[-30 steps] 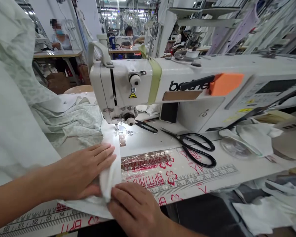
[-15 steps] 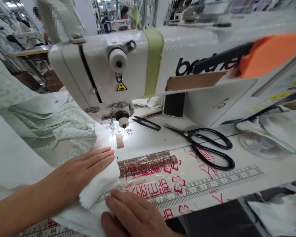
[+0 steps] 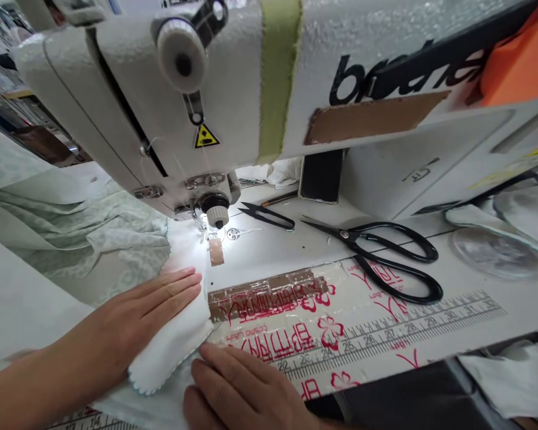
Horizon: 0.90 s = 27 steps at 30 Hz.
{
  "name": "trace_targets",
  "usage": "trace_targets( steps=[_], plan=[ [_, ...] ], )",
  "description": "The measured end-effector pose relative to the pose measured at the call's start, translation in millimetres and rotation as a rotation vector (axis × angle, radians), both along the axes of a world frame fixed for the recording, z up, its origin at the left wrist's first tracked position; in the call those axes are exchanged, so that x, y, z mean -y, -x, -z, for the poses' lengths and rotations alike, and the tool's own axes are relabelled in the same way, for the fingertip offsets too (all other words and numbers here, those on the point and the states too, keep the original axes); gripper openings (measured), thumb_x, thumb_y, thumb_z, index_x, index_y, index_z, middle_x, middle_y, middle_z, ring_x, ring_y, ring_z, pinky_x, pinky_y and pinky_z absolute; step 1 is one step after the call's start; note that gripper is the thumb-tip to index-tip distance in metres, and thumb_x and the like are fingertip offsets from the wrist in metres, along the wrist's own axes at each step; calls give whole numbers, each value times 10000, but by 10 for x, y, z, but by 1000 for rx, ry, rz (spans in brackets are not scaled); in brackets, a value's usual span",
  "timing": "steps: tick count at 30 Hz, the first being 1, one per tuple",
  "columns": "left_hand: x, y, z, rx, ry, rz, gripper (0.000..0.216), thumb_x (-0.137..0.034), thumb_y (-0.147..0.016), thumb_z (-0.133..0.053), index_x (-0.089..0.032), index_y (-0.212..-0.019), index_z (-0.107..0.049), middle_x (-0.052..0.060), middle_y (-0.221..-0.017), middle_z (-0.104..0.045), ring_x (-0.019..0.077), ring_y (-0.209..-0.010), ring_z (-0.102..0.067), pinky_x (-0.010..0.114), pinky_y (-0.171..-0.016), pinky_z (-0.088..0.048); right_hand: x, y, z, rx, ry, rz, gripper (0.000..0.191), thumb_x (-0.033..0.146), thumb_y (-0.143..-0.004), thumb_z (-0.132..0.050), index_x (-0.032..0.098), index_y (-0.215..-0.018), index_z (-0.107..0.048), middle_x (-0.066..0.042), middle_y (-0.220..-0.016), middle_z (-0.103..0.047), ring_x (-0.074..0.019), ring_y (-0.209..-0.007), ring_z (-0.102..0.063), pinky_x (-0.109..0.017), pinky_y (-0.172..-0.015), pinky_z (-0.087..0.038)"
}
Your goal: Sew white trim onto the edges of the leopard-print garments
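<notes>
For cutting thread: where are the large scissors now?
The large scissors lie right of the small snips, behind the printed ruler, in the head view.

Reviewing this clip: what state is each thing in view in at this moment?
Left hand, flat on the white cloth, fingers extended.
Right hand, resting on the cloth, fingers slightly curled.
White scallop-edged cloth, folded, running up to the presser foot.
Pale green printed fabric, bunched left of the machine.
Sewing machine head, work light on.
Tailor's shears, lying flat, blades closed.
Thread snips, lying flat, closed.
</notes>
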<state>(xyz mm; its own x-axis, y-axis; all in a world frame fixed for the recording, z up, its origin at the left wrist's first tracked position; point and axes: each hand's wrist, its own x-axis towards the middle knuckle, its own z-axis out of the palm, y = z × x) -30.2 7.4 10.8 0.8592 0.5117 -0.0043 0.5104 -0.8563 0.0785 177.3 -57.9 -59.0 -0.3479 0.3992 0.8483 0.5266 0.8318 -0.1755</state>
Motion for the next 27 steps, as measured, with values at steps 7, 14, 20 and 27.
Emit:
trace_targets(
  steps=[7,14,20,27],
  plan=[
    [132,-76,164,68,-33,-19,505,-73,-903,-321,-91,-1407,-284,146,-1467,-292,290,-1365,-242,478,-1088,-349,-55,-195,-247,38,220,-126,150,149,-867,-510,117,-871,-657,-15,-747,-672,-125,-756,-609,-211,-732,-530],
    [257,-178,262,133,-107,-111,530,-4,-875,-314,-100,-1396,-304,147,-1449,-327,283,-1368,-237,479,-1062,-390,-821,-510,-583,629,306,-42,288,126,-862,-499,151,-1140,-567,-63,-890,-611,-191,-768,-530,-283,-537,-433],
    [288,-288,312,176,-195,-84,521,17,-831,-325,-33,-1347,-374,185,-1408,-380,305,-1369,-221,465,-1025,-439,-1090,-388,-506,757,266,-131,225,154,-899,-448,171,-1081,-580,-77,-1053,-563,-198,-888,-501,-315,-685,-467],
    [37,-230,348,249,-231,-48,490,6,-838,-336,-34,-1320,-411,178,-1366,-439,270,-1352,-276,432,-1042,-430,-1185,-350,-609,852,193,-17,199,150,-861,-527,184,-1047,-588,-69,-935,-588,-192,-850,-527,-279,-616,-428]
  ],
)
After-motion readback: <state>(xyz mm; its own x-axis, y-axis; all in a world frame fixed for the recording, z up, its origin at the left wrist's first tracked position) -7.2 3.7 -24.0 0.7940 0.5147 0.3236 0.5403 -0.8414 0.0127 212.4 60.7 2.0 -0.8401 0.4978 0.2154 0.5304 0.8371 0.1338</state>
